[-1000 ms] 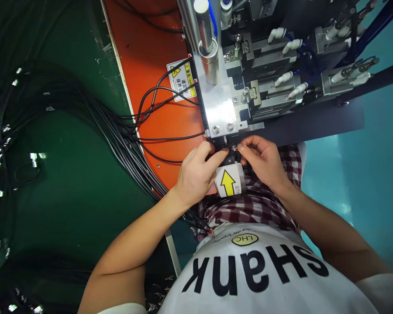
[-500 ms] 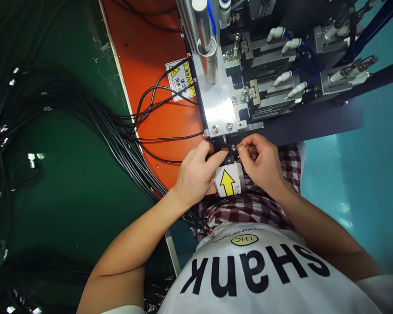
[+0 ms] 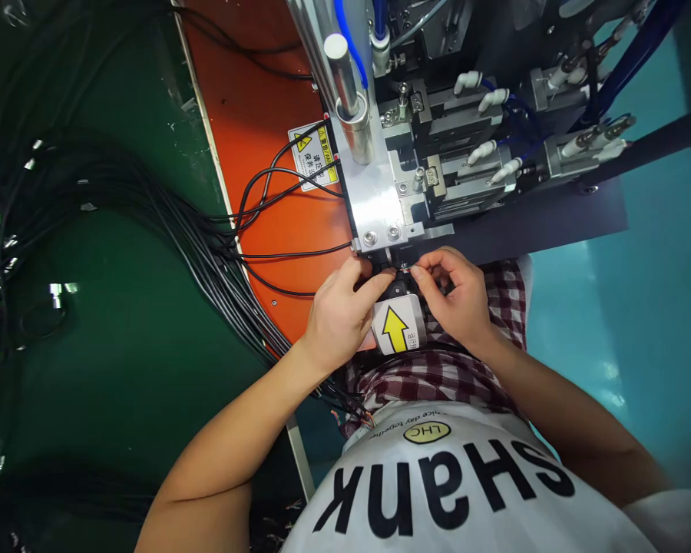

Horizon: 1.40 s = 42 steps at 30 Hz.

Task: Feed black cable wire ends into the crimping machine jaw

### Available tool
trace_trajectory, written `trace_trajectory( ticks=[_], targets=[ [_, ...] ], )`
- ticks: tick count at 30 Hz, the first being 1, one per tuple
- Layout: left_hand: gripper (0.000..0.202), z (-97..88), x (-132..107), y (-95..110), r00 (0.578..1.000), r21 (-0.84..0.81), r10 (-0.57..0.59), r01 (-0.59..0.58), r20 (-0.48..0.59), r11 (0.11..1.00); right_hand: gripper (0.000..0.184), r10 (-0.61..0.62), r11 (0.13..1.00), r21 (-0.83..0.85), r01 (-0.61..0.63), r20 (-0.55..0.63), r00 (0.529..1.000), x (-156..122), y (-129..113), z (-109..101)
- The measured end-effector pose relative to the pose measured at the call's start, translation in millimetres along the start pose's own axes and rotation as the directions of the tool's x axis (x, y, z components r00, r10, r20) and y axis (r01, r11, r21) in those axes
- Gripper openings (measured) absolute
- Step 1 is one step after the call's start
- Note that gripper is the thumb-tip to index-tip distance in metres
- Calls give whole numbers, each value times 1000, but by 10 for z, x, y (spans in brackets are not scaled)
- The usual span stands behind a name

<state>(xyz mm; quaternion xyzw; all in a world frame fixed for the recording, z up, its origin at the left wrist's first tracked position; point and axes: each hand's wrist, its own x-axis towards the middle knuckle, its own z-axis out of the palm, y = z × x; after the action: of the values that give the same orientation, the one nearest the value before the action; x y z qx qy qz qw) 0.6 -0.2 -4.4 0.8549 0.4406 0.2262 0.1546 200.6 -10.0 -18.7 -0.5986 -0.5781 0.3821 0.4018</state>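
At the front of the metal machine (image 3: 374,200), my left hand (image 3: 339,311) is closed, with thumb and forefinger pinched near a dark part below the bright plate. A black cable (image 3: 282,290) runs in under this hand, though the grip itself is mostly hidden. Close on its right, my right hand (image 3: 457,299) pinches the tips of thin wires (image 3: 404,269), very small and partly covered by the fingers. The fingertips of both hands almost meet there. Just below them sits a white label with a yellow arrow (image 3: 395,329).
A bundle of black cables (image 3: 196,257) crosses the green surface (image 3: 120,322) and the orange panel (image 3: 265,177) from the left. A warning sticker (image 3: 312,156) is on the panel. White air fittings (image 3: 482,152) and blue tubes (image 3: 351,42) stand on the machine.
The view has shifted slightly, so the machine sits a little lower and further left. Both hands stay at the same spot, pinching, with a slightly wider gap between their fingertips.
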Motion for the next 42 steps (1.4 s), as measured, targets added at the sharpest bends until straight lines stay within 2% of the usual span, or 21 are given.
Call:
trace_trajectory(
  ticks=[3,6,8,12,15,18,21,26,27,29,32,34,37,42],
  targets=[
    [35,-2,1,-10,1000,-32,7,-7,1,999,17,114,986,116,-122,75,991,24,92,38],
    [36,2,-6,-27,1000,-75,8,-7,10,997,22,249,908,293,-300,199,948,35,205,41],
    [36,3,-11,-34,1000,-87,12,-11,9,996,26,302,863,351,-364,221,927,38,259,16],
    [35,-3,-4,-26,1000,-109,11,-11,0,994,29,312,859,367,-357,178,933,44,265,-57],
    [34,-15,11,-8,1000,-123,-2,2,-1,992,29,278,876,348,-333,198,940,60,194,-81],
    [35,-27,24,6,1000,-138,-15,17,11,990,27,294,869,340,-359,228,928,85,124,-66],
    [36,-32,36,12,1000,-149,-17,19,17,989,22,341,829,366,-422,266,902,126,100,-33],
    [37,-27,46,9,1000,-144,-5,5,1,990,18,422,696,447,-562,378,824,190,100,-44],
    [37,-24,44,6,1000,-138,0,0,0,990,18,421,708,429,-560,381,823,190,93,-58],
    [38,-17,36,-1,1000,-124,11,-11,1,992,20,386,784,373,-496,332,860,175,67,-79],
    [37,-10,23,-7,1000,-108,20,-20,-2,994,22,255,916,268,-298,184,949,139,3,-67],
    [36,-9,20,-7,1000,-100,18,-18,-2,995,18,168,960,207,-189,113,979,125,-38,-30],
    [34,-12,20,-3,1000,-84,20,-19,8,996,11,114,981,149,-122,62,992,124,-65,22],
    [32,-12,9,-2,1000,-16,25,-25,13,1000,12,136,982,127,-141,46,990,125,-30,36]
  ],
)
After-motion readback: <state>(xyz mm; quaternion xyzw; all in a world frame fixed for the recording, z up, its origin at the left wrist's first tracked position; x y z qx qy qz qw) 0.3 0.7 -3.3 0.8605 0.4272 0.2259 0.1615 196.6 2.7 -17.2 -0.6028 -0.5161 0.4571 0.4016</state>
